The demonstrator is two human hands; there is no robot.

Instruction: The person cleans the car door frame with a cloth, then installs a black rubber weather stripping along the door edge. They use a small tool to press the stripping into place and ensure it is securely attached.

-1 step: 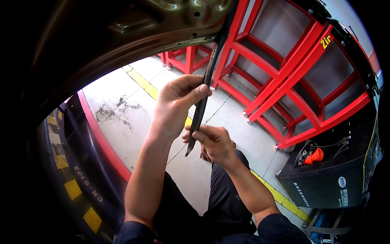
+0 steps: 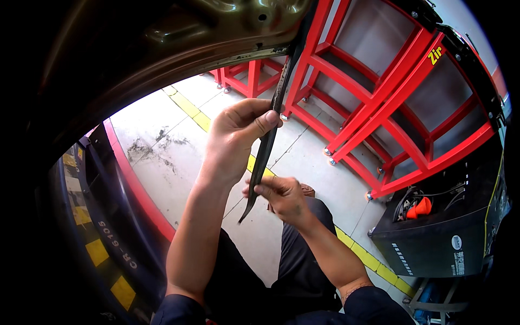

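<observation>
"Two biggest things, quick?"

"Brown metal panel first, upper left, then red frames, far right. Next, dark box-shaped unit, near right, with an orange funnel-like piece on top."

"Thing being handled?"

"Black strip, centre, running from by the panel's right corner down toward the near side. Can't tell if its top end is fastened. Looks bendy."

"Hands?"

"Left hand on the far side, thumb and fingers pinching the strip. Right hand nearer and lower, thumb and fingers pinching it close to the loose end; slightly blurred."

"Doing it well?"

"My judgement: let the left anchor, the right guide. Light pinch, even tension, no twisting; a hard yank could stretch or tear it. Go easy around the pale rough patch above the left hand."

"Smallest bit?"

"Tapered tip, free below the right hand, pointing near left. If it swings, gripping closer to it should help."
</observation>
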